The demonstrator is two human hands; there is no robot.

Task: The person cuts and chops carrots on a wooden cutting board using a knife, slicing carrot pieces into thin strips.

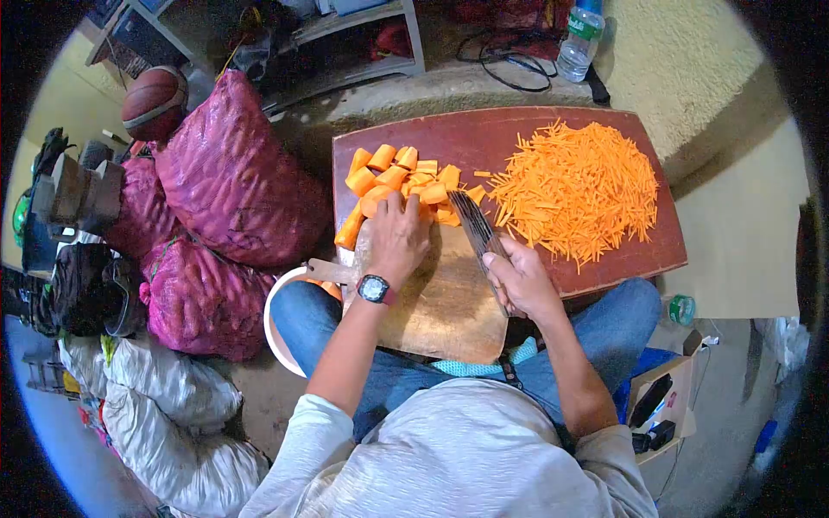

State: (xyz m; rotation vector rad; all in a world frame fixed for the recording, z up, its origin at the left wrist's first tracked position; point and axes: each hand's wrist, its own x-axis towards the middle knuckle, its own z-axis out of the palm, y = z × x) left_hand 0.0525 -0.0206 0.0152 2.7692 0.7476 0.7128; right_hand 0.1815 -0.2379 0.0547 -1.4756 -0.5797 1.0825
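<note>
My left hand (399,237), with a watch (374,288) on its wrist, is palm down at the far end of the wooden cutting board (432,311). Its bent fingers are closed over carrot chunks (387,178), with the fingertips partly hidden. A dark-bladed knife (473,223) is gripped in my right hand (523,278), its blade slanting up and left over the board's right edge, the tip near the chunks. Right of the blade, a big heap of shredded carrot (583,192) lies on the reddish-brown tabletop (596,281).
Pink mesh sacks (242,173) bulge at the left, with a basketball (155,104) behind. White sacks (177,432) lie at lower left. Beside my left knee is a white tub (275,328). A plastic bottle (579,43) and black cable (516,65) are beyond the table.
</note>
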